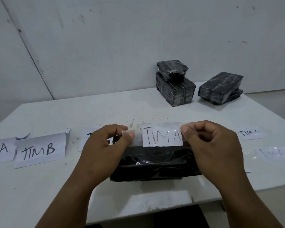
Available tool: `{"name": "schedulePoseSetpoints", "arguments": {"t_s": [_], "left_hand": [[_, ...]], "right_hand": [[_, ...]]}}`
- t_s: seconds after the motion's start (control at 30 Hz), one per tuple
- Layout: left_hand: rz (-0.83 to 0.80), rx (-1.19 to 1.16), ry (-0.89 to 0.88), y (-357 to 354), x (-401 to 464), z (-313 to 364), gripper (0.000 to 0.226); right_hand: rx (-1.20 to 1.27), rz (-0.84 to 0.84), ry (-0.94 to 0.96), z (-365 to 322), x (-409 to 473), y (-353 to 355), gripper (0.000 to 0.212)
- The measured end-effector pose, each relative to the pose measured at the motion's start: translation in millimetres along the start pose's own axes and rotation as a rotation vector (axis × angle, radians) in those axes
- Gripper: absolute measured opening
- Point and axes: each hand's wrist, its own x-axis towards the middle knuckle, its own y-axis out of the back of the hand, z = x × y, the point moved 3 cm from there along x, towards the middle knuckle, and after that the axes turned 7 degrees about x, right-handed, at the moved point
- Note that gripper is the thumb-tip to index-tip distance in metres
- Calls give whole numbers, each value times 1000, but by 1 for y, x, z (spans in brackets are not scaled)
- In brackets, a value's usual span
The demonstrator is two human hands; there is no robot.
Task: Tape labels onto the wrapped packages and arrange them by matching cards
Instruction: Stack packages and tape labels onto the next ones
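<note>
Two hands hold a paper label over a black wrapped package at lower centre of a white table (155, 109).

The package (155, 163) is partly hidden by the left hand (104, 148) and right hand (211, 145), each pinching one end of clear tape across the "TIM A" label (162, 134). The card (0, 149) at far left is cut off; one card behind the left hand is unreadable.

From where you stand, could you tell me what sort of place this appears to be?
Probably a plain packing or sorting station, not a home: a bare white table against a scuffed white wall, stacked black wrapped packages, and handwritten team cards such as TIM B.
</note>
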Motion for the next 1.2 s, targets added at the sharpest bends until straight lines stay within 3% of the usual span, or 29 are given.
{"name": "schedulePoseSetpoints", "arguments": {"t_s": [0.37, 0.57, 1.2], "left_hand": [[33, 53, -33, -5, -2, -4, 36], [96, 199, -66, -1, -2, -8, 24], [35, 267, -79, -6, -1, -15, 26]], "right_hand": [[-164, -67, -11, 7, 8, -6, 14], [-199, -97, -7, 10, 8, -9, 13], [-228, -102, 48, 20, 3, -11, 16]]}}
